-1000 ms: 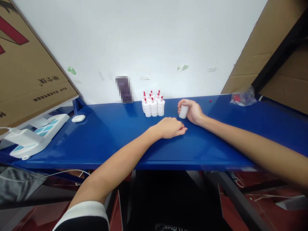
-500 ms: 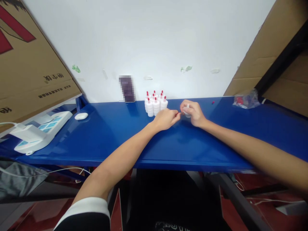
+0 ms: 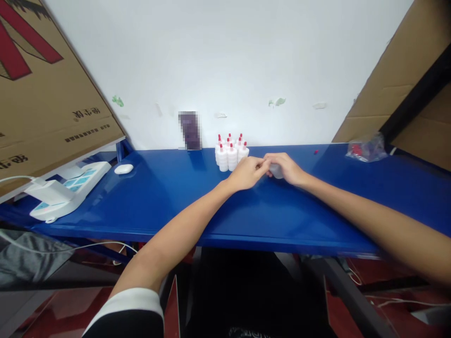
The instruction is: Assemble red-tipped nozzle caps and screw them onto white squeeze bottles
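The right hand (image 3: pixel 287 168) had its grip clamped around a smooth, whitish bottle (image 3: pixel 276 172), partly hidden under the fingers, above the glossy blue counter (image 3: pixel 169 192). The left hand (image 3: pixel 247 172) met it at the fingertips; from where I stood, I could not tell whether its grip held anything. Just beside stood a cluster of ribbed white bottles (image 3: pixel 231 159) with red conical tips.

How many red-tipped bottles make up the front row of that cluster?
3: the left bottle, the middle bottle and the right bottle, whose lower part is hidden behind the left hand. Bottles further back overlap.
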`<move>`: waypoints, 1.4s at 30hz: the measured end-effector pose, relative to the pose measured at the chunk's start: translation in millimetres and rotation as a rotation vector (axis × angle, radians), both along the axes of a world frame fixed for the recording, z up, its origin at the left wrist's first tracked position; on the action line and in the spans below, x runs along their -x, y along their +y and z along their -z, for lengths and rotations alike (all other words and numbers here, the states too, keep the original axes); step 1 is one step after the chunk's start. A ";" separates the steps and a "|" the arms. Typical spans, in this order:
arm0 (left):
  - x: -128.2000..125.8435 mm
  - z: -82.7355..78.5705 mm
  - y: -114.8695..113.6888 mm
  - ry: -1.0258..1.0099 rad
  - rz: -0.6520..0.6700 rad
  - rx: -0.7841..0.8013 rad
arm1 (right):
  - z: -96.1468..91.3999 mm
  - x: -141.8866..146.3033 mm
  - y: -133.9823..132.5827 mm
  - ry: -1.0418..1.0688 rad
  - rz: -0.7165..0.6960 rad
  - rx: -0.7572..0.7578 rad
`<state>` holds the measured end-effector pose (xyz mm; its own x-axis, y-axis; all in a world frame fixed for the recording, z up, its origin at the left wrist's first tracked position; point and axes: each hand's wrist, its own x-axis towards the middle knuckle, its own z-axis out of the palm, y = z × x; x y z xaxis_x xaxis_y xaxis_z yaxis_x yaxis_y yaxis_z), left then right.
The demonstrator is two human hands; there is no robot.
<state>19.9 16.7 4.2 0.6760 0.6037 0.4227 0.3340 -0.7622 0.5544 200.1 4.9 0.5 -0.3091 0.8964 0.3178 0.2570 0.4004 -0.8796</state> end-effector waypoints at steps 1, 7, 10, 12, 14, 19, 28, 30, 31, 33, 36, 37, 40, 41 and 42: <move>0.7 0.3 -1.0 0.049 -0.008 -0.058 | 1.1 -0.8 0.8 0.024 -0.019 0.015; -0.3 -0.6 -4.8 0.229 -0.136 -0.305 | 9.2 -3.9 3.1 0.012 -0.097 0.020; 0.1 -1.3 -3.8 0.273 -0.144 -0.316 | 6.5 -4.7 0.7 -0.118 -0.083 -0.057; 1.0 -0.3 -2.6 0.313 -0.129 -0.313 | 2.9 -6.2 -1.2 -0.225 -0.093 -0.113; 1.6 1.6 -1.6 0.335 -0.104 -0.310 | -0.4 -7.8 -2.5 -0.304 -0.116 -0.127; 1.0 5.6 -0.2 0.344 -0.053 -0.294 | -2.3 -8.5 -1.3 -0.347 -0.175 -0.090; -1.9 9.1 -3.0 0.325 -0.011 -0.299 | 8.2 -18.1 12.9 -0.148 0.004 -0.137; -4.6 9.2 -5.5 0.319 0.009 -0.330 | 10.7 -15.6 13.1 -0.090 0.053 -0.111; -6.2 8.9 -6.9 0.317 0.018 -0.346 | 11.9 -13.7 13.1 -0.066 0.068 -0.106; -9.1 8.1 -9.2 0.301 0.015 -0.365 | 14.0 -10.0 13.5 -0.048 0.112 -0.128; -10.8 7.7 -9.8 0.211 -0.027 -0.309 | 16.5 -8.9 15.1 -0.110 0.182 -0.142; -10.4 8.1 -9.1 0.162 -0.032 -0.272 | 17.1 -9.8 15.8 -0.143 0.178 -0.136; -7.6 9.3 -5.5 0.006 -0.028 -0.221 | 18.0 -13.2 17.1 -0.241 0.119 -0.180; -6.7 9.4 -4.4 -0.051 -0.035 -0.244 | 18.0 -13.9 17.2 -0.269 0.110 -0.220; -5.8 9.1 -3.5 -0.107 -0.046 -0.282 | 18.0 -14.2 17.2 -0.294 0.113 -0.264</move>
<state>25.7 13.2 -5.0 0.5934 0.4815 0.6450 0.3228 -0.8765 0.3572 214.3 22.1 -17.6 -0.3255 0.8295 0.4539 0.5375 0.5573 -0.6329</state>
